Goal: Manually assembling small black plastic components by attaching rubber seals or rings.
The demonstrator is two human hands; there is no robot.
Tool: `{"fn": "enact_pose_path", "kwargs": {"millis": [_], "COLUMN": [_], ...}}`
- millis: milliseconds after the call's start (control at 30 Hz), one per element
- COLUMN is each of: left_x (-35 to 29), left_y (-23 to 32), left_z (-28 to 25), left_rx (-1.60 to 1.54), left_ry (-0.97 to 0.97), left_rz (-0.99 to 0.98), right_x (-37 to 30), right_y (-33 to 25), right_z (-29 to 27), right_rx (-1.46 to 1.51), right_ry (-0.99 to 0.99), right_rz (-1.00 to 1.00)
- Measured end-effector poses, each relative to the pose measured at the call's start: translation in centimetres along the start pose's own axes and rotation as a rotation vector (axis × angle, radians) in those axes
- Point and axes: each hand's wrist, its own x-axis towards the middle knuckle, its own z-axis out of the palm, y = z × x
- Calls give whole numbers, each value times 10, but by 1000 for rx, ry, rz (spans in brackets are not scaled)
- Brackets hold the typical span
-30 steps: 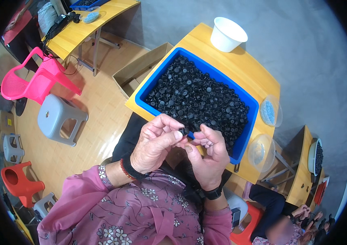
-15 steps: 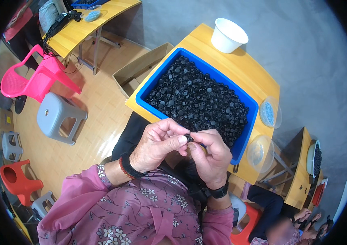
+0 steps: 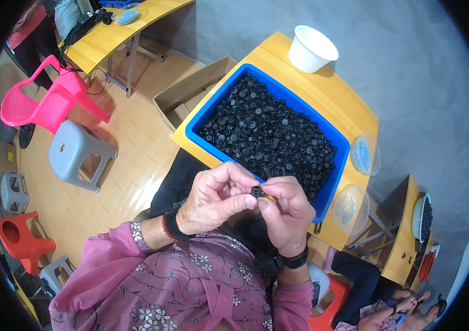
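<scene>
My left hand [image 3: 216,197] pinches a small black plastic cap [image 3: 256,191] between thumb and fingertips. My right hand [image 3: 285,212] meets it from the other side, its thumb and forefinger closed around a small yellowish piece [image 3: 270,197] whose kind is too small to make out. Both hands are just over the near edge of a blue plastic bin [image 3: 192,131]. Inside it lies a heap of loose black caps [image 3: 259,124], like those in my fingers.
The bin stands on a yellow wooden table [image 3: 272,47] with a white bowl [image 3: 311,51] and clear dishes [image 3: 350,208] of pale blue bits. An open cardboard box [image 3: 168,110] sits left of it. Stools [image 3: 77,157] and a pink chair [image 3: 47,107] stand farther left. Another person sits at lower right.
My fingers have shifted slightly apart around the black cap, showing more of it and the yellowish piece. At lower right, the other person has moved.
</scene>
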Motion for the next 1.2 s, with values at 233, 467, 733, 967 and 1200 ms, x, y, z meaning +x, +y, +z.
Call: {"fn": "enact_pose_path", "kwargs": {"millis": [233,467,733,967,1200], "left_x": [0,-1,2,3,5], "left_y": [1,-2,-4,-1,-1], "left_z": [-2,-5,-5,-3,-2], "left_rx": [24,52,62,-91,-166], "left_ry": [-24,-25,4,3,-3], "left_rz": [32,45,25,-91,-126], "right_x": [3,2,3,0,-1], "right_y": [-11,-9,-10,-4,-3], "right_z": [0,-2,-2,-3,-3], "right_rx": [-170,-154,-130,-47,-10], "right_ry": [-4,5,21,48,59], "right_rz": [-82,-23,22,62,67]}}
